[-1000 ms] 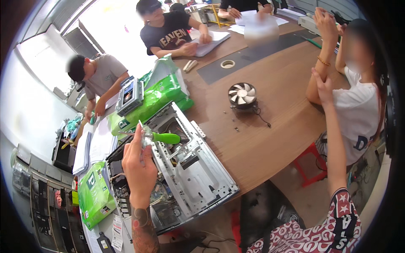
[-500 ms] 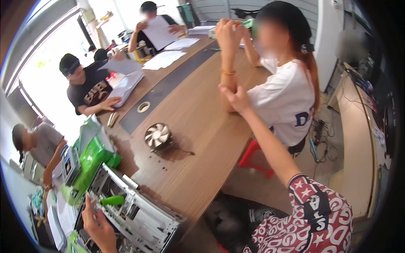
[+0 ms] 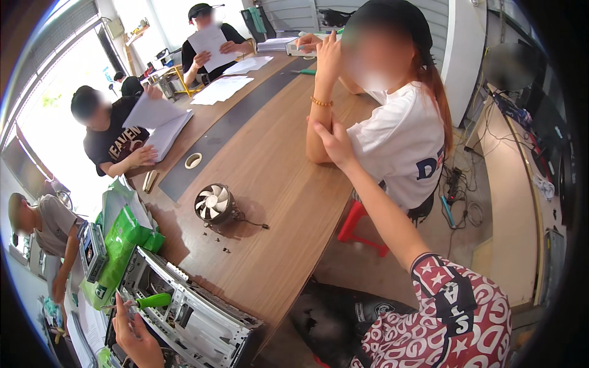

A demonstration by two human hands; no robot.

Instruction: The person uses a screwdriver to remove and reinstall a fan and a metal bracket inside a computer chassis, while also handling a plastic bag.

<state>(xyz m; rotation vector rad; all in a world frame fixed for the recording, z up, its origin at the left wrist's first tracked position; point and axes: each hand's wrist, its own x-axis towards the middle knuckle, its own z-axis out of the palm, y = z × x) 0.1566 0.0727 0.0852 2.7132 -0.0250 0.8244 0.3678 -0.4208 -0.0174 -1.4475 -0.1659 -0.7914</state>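
Observation:
At the lower left, my left hand [image 3: 136, 337] is beside an opened computer case [image 3: 205, 313]. Its fingers are around the thin shaft of a screwdriver [image 3: 153, 300], whose green handle points right over the case's metal frame. My right hand [image 3: 334, 142] reaches across from the lower right. It is closed on the bare forearm [image 3: 319, 132] of the co-worker in a white shirt, just below a beaded bracelet [image 3: 321, 101]. On the table stands a CPU cooler [image 3: 214, 203] with a white fan and a short cable. Several small dark screws [image 3: 226, 250] lie in front of it.
A roll of tape [image 3: 193, 161] sits on the wooden table [image 3: 276, 184]. Left of the case are a green bag [image 3: 126, 245] and a disc drive [image 3: 94, 251]. Co-workers with papers sit at the far side. Near the right co-worker are a red stool [image 3: 362, 230] and floor cables [image 3: 460, 202].
The view has shifted slightly, moving most things left. The co-worker at the left has turned up a page of the paper stack. My right hand keeps its grip on the forearm.

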